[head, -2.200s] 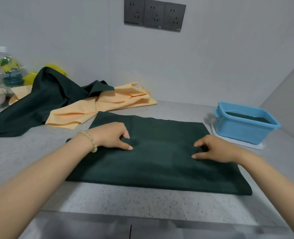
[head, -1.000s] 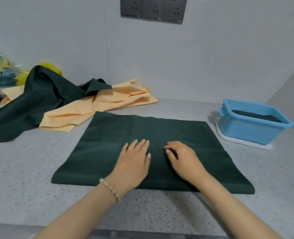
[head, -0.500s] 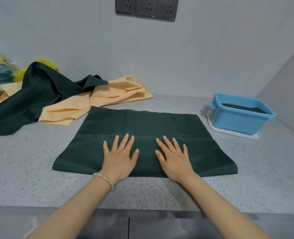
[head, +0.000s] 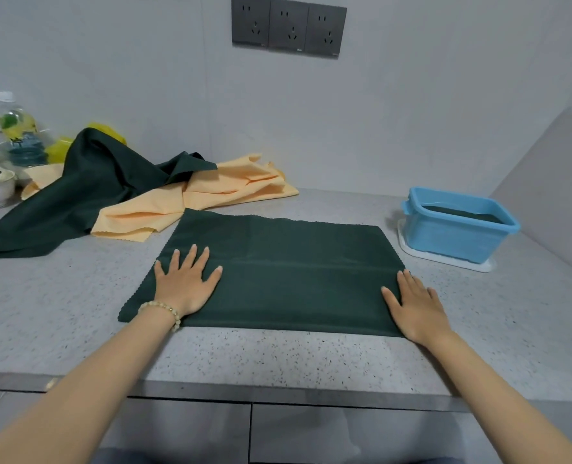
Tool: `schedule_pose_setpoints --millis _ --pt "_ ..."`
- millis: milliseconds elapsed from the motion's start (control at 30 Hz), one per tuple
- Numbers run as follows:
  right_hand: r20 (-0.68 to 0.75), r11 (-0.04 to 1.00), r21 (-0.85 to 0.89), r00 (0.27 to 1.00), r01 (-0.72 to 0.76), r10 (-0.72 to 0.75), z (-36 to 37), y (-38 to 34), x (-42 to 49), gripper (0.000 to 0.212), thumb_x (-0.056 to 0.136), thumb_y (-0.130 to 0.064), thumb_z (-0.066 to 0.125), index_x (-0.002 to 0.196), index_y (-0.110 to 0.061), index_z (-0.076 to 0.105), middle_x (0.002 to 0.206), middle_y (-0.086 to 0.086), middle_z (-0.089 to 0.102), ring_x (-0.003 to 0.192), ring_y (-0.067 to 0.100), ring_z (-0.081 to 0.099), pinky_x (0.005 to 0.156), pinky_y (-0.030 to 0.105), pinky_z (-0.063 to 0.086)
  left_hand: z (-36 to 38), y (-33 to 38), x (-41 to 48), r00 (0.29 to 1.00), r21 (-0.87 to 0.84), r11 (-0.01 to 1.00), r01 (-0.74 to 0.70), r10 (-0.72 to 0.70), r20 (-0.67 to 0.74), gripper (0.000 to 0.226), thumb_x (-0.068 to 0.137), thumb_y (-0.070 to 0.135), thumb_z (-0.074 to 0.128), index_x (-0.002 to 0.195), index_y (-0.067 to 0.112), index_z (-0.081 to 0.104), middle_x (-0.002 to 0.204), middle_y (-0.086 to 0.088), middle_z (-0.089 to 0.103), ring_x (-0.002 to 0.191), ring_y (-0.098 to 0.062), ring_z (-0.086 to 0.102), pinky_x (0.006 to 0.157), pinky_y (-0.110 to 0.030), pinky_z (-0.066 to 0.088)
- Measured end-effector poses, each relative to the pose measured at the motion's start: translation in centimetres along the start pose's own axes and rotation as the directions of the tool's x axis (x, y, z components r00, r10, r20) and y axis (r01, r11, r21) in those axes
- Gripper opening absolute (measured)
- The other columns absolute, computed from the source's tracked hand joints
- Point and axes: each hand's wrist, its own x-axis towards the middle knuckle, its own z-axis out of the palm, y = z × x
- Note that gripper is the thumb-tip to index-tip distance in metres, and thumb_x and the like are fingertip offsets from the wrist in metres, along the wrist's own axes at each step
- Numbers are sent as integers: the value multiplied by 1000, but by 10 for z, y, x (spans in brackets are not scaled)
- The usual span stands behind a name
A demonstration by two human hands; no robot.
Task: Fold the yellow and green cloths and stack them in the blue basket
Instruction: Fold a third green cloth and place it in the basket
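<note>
One green cloth [head: 294, 279], flat on the countertop [head: 60, 296]: left end under the left hand [head: 186, 286], fingers straight and splayed; right edge under the right hand [head: 415, 306], fingers straight. Behind, crumpled yellow cloth [head: 211, 192]. Right, apart, blue basket [head: 459, 236].

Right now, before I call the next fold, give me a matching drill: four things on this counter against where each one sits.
1. left hand
2. right hand
3. blue basket
4. yellow cloth

A. crumpled at the back left
B. flat on the right end of the spread green cloth
C. far right, with a dark cloth inside
D. flat on the spread green cloth's left end

Pairs: 1-D, 2-B, 3-C, 4-A
</note>
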Motion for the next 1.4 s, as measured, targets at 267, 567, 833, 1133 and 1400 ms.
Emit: schedule_pose_setpoints --millis 267,567,833,1133,1400 --pt "-18 982 145 993 119 -118 -27 -16 23 64 100 -48 28 152 -18 9 160 1 4 148 18 3 120 38 4 -31 6 22 990 -146 983 -113 98 -103 58 100 50 24 150 21 26 156 -3 27 144 -25 22 116 -43 18" --pt "97 927 305 961 221 -261 -43 -76 136 71 96 -34 51 152 -16 11 158 3 18 144 21 23 117 33 20 -42 47 114 957 -126 951 -283 289 30 57 100 42 36 148 13 29 152 -7 34 139 -25 32 112 -38 30" --pt "232 962 -9 936 274 -265 -44 -76 196 86 83 -38 60 151 -22 11 155 7 25 143 26 20 118 41 14 -20 41 168 968 33 968 -249 249 -11 56 100 44 35 147 16 27 151 -6 31 138 -24 31 115 -36 22" --pt "122 891 -103 895 441 -429 -44 -84 195 33 84 -29 59 115 -20 50 102 2 60 99 24 54 73 29 37 -35 40 166 908 -15 916 -401 395 -142 16 92 37 56 91 22 52 92 5 56 95 -19 56 71 -28 38" --pt "-268 826 -43 790 562 -551 -62 -63 140 21 93 -38 56 98 -20 65 86 -2 70 80 20 62 65 27 40 -62 27 116 703 180 795 -579 599 -383 20 94 38 54 96 18 60 98 6 58 77 -16 57 60 -24 32"
